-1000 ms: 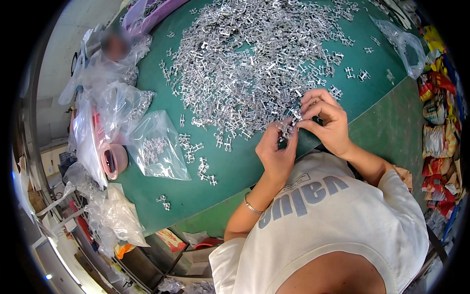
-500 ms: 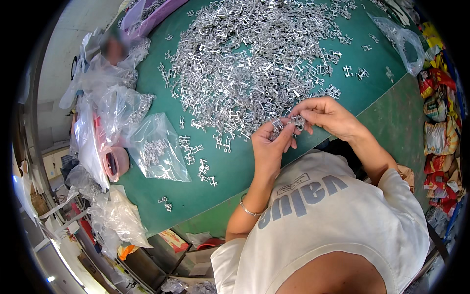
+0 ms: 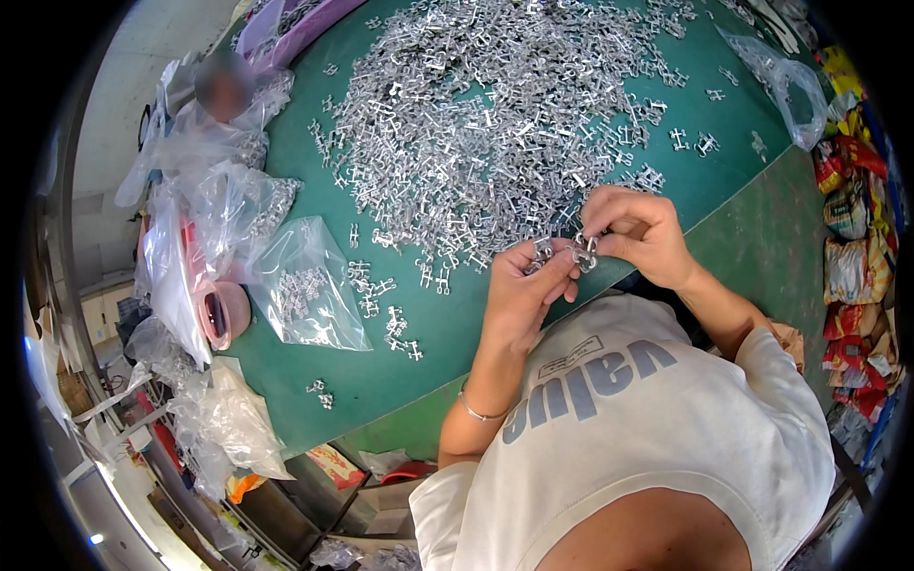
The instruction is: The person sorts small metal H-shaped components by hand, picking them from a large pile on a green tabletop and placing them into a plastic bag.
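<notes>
At the near edge of a large pile of small silvery metal clips (image 3: pixel 486 124), both my hands are raised close together. My left hand (image 3: pixel 522 295) is closed, with metal clips (image 3: pixel 542 251) pinched between thumb and fingers. Thumb and forefinger of my right hand (image 3: pixel 640 233) grip another small metal clip (image 3: pixel 585 250), which touches or nearly touches the left fingertips. How many pieces lie inside the left fingers is hidden. A few loose clips (image 3: pixel 395 328) rest on the green tabletop (image 3: pixel 447 333) left of my left hand.
A clear plastic bag (image 3: pixel 314 290) with some clips inside lies on the left, beside a pink container (image 3: pixel 228 309). Further bags (image 3: pixel 224 205) are heaped behind it. A purple tray (image 3: pixel 295 33) stands at the far left. Colourful packages (image 3: pixel 847 257) line the right side.
My right hand has shifted slightly, its fingers now bent more over the clip, which shows more plainly between the hands. The left hand has barely moved.
</notes>
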Available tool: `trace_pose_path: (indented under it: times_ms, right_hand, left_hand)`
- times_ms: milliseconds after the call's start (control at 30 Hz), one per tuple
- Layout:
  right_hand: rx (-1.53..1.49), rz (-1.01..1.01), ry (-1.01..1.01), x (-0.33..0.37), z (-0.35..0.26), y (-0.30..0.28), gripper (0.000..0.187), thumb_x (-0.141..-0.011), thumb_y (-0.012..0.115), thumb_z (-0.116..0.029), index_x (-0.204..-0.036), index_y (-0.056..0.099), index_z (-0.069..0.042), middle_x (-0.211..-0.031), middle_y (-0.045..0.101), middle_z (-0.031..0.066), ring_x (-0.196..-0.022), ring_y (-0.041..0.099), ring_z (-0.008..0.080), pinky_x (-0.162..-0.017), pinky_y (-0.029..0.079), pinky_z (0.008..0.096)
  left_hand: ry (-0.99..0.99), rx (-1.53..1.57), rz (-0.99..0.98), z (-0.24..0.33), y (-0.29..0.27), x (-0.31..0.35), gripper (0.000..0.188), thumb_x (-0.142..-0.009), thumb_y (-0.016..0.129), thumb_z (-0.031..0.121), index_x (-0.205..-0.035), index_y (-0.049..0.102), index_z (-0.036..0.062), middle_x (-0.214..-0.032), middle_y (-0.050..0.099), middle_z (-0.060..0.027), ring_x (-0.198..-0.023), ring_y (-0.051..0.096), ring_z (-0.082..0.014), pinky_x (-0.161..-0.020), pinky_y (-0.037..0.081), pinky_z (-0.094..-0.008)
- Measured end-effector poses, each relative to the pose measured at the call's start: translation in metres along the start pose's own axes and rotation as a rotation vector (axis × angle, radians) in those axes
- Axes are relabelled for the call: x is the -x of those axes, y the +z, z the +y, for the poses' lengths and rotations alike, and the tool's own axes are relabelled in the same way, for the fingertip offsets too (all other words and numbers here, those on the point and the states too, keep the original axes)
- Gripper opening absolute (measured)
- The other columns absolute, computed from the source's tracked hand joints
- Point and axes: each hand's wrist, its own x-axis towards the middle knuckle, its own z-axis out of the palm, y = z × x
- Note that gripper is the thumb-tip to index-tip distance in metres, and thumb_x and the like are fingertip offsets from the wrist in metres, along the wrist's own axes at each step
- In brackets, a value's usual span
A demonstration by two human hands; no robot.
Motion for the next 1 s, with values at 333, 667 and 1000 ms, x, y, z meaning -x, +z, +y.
trace_pose_path:
  times_ms: [333, 667, 1000]
  right_hand:
    - [0.082, 0.099, 0.162, 0.006, -0.007, 0.009, 0.007, -0.079, 0.059, 0.003, -0.085, 0.057, 0.003, -0.089, 0.057, 0.0079, -0.078, 0.055, 0.01, -0.067, 0.045, 0.0232]
    - [-0.25, 0.255, 0.297, 0.015, -0.008, 0.012, 0.01, -0.086, 0.051, -0.001, -0.095, 0.048, 0.001, -0.098, 0.055, 0.0117, -0.074, 0.056, 0.013, -0.066, 0.047, 0.026]
    - [-0.183, 0.375, 0.303, 0.032, -0.014, -0.018, 0.021, -0.085, 0.051, 0.0, -0.105, 0.054, 0.004, -0.093, 0.057, 0.0072, -0.077, 0.056, 0.0123, -0.069, 0.047, 0.0254]
  left_hand:
    - [0.238, -0.215, 0.104, -0.001, 0.0, 0.008, 0.013, -0.082, 0.058, 0.003, -0.091, 0.059, -0.0064, -0.07, 0.06, -0.0091, -0.049, 0.047, -0.0067, -0.047, 0.039, -0.0197]
    - [0.37, -0.401, 0.356, -0.011, 0.02, 0.0, 0.011, -0.083, 0.057, 0.004, -0.089, 0.058, -0.0053, -0.07, 0.059, -0.0079, -0.052, 0.05, -0.0073, -0.044, 0.035, -0.0163]
    - [0.238, -0.338, 0.174, -0.024, 0.043, -0.029, 0.009, -0.083, 0.057, 0.004, -0.085, 0.058, -0.0053, -0.074, 0.061, -0.0114, -0.048, 0.042, -0.0056, -0.048, 0.041, -0.0203]
